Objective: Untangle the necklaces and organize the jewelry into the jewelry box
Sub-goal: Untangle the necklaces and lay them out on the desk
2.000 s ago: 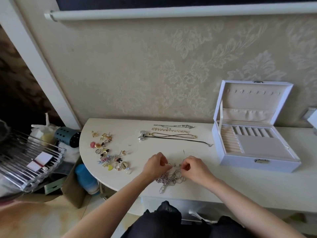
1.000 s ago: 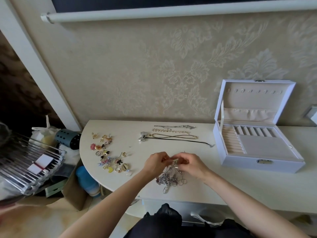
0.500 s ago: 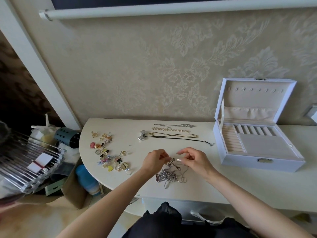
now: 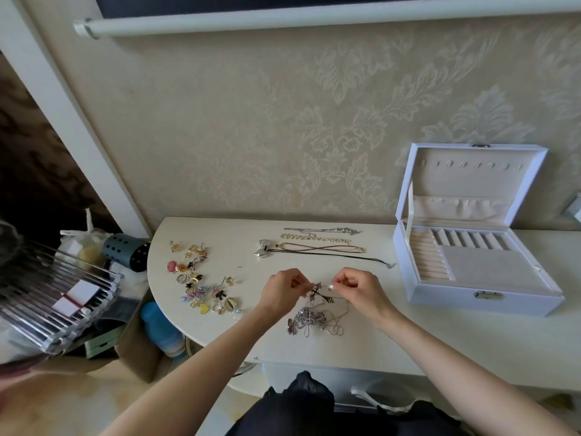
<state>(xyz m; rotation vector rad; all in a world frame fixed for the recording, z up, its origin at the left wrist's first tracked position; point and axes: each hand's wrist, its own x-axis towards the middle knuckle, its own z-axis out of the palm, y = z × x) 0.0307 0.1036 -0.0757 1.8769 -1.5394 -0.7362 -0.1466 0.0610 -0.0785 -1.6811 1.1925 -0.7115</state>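
Close to the front edge of the tabletop (image 4: 440,347), a tangle of necklaces (image 4: 314,320) is seen, its lower part heaped on the surface and its top lifted between the hands. The left hand (image 4: 281,291) is closed, fingers curled, with a strand pinched between thumb and forefinger. The right hand (image 4: 358,289) is likewise narrowed to a pinch on a strand just beside a dark star-shaped pendant (image 4: 316,289), which is held up between the two. The chains are judged to be very light, limp and thin, with no stiffness of their own, so they can be expected to sag and slip wherever they are not held. Fine links of this kind may kink or snap if a knot is drawn tight. Hold is therefore best taken with the fingertips alone, close to the knot on either side of it. The pendants and clasps, being the only firm parts, are better used as handles for passing a loop back through. Slack, not tension, is called for. Several separate necklaces (image 4: 320,247) are laid out in rows near the wall, well apart from the tangle, and a scatter of rings and earrings (image 4: 201,284) is spread to the left. The jewelry box (image 4: 456,302) is stood open at the right, its compartments apparently unfilled.
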